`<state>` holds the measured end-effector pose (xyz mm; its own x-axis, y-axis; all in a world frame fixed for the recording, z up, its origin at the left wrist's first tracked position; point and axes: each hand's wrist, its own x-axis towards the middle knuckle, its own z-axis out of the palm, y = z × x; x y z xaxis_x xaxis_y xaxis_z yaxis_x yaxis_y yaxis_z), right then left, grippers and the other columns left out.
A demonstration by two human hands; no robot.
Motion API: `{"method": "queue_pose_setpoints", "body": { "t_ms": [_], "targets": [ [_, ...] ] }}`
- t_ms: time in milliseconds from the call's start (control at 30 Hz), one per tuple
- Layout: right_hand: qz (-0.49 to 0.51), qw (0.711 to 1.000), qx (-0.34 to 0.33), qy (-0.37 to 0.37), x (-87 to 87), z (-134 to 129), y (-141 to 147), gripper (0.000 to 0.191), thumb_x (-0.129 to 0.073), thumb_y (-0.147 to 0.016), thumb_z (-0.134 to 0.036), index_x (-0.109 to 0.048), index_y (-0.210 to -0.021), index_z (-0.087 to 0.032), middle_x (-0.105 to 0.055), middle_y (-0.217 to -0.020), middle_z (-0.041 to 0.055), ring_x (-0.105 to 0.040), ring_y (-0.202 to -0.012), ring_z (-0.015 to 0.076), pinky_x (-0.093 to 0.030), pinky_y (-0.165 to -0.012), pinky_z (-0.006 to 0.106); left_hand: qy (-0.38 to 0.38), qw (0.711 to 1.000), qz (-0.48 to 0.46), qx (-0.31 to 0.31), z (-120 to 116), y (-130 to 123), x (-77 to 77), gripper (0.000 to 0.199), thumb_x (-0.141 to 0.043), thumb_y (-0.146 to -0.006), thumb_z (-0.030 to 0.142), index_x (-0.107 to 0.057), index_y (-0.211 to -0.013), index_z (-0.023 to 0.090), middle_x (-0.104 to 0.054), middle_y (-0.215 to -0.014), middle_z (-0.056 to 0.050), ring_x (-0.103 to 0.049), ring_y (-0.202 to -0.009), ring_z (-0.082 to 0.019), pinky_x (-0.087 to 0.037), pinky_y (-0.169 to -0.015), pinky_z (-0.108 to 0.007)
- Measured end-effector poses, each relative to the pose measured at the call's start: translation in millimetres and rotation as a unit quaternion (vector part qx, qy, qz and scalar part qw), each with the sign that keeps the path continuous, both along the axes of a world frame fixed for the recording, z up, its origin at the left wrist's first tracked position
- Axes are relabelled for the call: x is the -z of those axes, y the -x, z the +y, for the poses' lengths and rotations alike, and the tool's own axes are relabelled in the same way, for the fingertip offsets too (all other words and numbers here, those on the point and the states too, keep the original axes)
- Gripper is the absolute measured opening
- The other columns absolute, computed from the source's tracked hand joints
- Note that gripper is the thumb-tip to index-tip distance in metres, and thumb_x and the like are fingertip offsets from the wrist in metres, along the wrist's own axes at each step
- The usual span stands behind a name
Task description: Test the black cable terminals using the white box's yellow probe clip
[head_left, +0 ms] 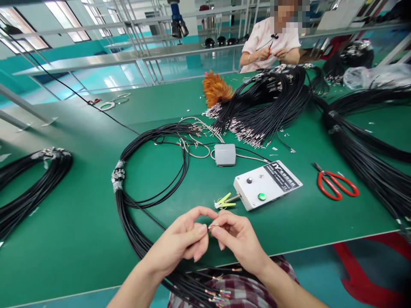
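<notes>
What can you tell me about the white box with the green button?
The white box looks like painted metal, flat and rectangular, lying face up and angled on the green tabletop. Its top has a black label with white lettering, "JY" the clearest part, plus a black knob, a small switch and the green button, which looks lit. A metal shaft on its left end carries a yellow-green clip. Neither hand touches it.
</notes>
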<state>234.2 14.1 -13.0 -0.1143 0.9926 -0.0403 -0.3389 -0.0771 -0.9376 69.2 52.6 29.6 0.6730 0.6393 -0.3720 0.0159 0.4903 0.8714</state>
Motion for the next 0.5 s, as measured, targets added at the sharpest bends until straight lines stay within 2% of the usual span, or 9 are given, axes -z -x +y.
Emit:
{"method": "queue_pose_setpoints", "body": {
  "t_ms": [100,200,367,500],
  "targets": [
    [0.027,0.998,0.008,0.056,2.5,-1.7,2.7,0.021,-0.072,-0.080,-0.035,-0.063,-0.074,-0.017,-0.056,-0.062,-0.0046,-0.047,-0.046,0.0045,-0.037,-0.048,0.018,-0.077,0.996,0.035,-0.021,-6.7,-4.8,2.0,0.038,-0.051,-0.095,0.046,-0.055,-0.117,0.015,-0.043,-0.050,0.009,-0.025,-0.043,-0.007,-0.016,-0.042,-0.020],
    [0.015,0.997,0.011,0.079,2.9,-5.2,0.2,0.024,-0.073,-0.078,-0.037,-0.062,-0.072,-0.017,-0.052,-0.058,-0.0060,-0.046,-0.047,0.0049,-0.038,-0.050,0.018,-0.142,0.987,0.074,-0.030,-14.9,-9.7,3.7,0.036,-0.046,-0.098,0.043,-0.058,-0.116,0.014,-0.042,-0.056,0.007,-0.034,-0.052,-0.009,-0.025,-0.049,-0.022],
    [-0.045,0.997,0.016,0.066,-0.8,-9.7,-5.8,0.021,-0.071,-0.080,-0.035,-0.063,-0.071,-0.017,-0.053,-0.063,-0.0050,-0.048,-0.052,0.0067,-0.039,-0.053,0.020,-0.113,0.993,0.041,-0.012,-15.2,-9.2,3.0,0.028,-0.050,-0.096,0.039,-0.061,-0.109,0.017,-0.044,-0.063,0.006,-0.034,-0.054,-0.009,-0.027,-0.051,-0.022],
    [-0.159,0.986,0.055,0.010,-4.5,-10.3,-7.6,0.017,-0.068,-0.083,-0.031,-0.068,-0.071,-0.018,-0.058,-0.067,-0.0023,-0.050,-0.059,0.0091,-0.039,-0.057,0.022,-0.131,0.988,0.071,-0.045,-17.2,-10.5,3.8,0.017,-0.061,-0.090,0.032,-0.065,-0.099,0.019,-0.054,-0.078,0.002,-0.035,-0.056,-0.008,-0.028,-0.052,-0.021]
  ]
}}
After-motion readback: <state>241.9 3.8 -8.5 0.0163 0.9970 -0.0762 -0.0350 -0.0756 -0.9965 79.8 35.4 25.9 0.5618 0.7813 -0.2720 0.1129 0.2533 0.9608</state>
